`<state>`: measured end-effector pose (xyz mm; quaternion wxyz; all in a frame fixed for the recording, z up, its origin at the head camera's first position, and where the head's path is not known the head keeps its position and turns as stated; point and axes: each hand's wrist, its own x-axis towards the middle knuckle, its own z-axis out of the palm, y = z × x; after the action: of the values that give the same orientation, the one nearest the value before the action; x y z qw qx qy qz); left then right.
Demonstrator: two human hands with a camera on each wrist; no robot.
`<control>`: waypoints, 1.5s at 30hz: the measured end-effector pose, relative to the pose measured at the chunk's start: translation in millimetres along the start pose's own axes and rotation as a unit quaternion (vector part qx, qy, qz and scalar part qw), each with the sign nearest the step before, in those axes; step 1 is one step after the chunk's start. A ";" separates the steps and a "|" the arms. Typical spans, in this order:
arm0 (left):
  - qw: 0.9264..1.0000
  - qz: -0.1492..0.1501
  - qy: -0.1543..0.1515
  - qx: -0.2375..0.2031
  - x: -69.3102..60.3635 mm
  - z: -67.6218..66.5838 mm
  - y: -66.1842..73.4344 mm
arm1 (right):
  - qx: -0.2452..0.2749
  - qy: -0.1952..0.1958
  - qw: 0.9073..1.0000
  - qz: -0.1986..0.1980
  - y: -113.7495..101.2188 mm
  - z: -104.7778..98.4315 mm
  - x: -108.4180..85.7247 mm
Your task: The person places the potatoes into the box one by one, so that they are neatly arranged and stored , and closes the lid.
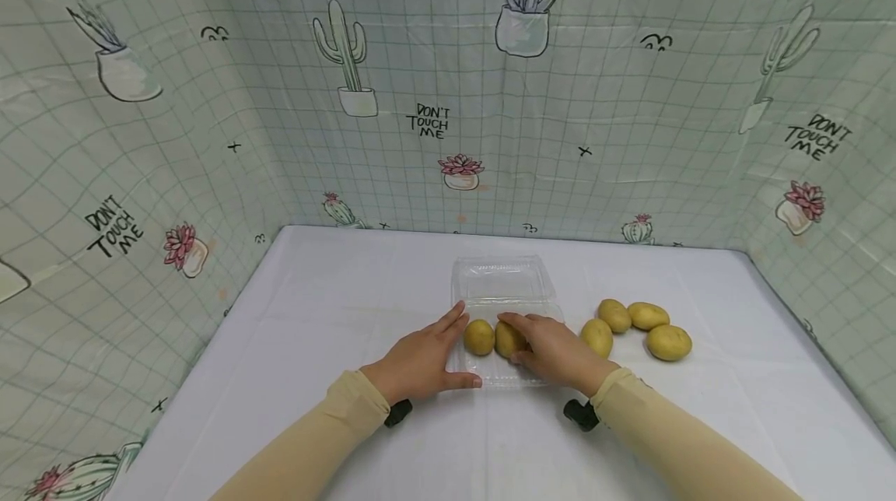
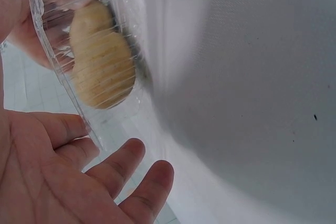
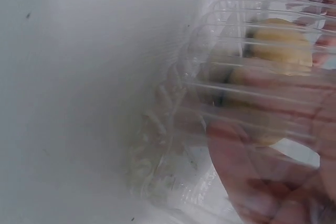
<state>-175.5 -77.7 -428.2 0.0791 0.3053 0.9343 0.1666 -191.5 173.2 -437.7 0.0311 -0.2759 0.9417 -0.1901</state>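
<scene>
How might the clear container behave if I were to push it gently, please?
The container is probably light and bendy, as its ribbed walls look thin and see-through. The two potatoes inside may steady it somewhat, though their rounded shapes could let them roll. Its raised-edge lid, lying open, might wobble.

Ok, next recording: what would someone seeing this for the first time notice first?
Probably the backdrop with its cactus drawings and "DON'T TOUCH ME" lettering, rising behind the white table. Then the clear plastic box near the middle, with two potatoes in it: the right hand grips one, and the left hand is at the box's left side. Four more potatoes lie on the table to the right of the box.
</scene>
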 end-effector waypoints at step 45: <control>1.000 0.000 0.002 0.010 0.2 -0.7 0.1 | -0.004 0.004 1.000 -0.022 1.2 -0.7 1.3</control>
<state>-175.7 -77.6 -427.6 0.0744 0.3055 0.9361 0.1574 -193.2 173.6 -437.4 0.0218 -0.2962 0.9363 -0.1876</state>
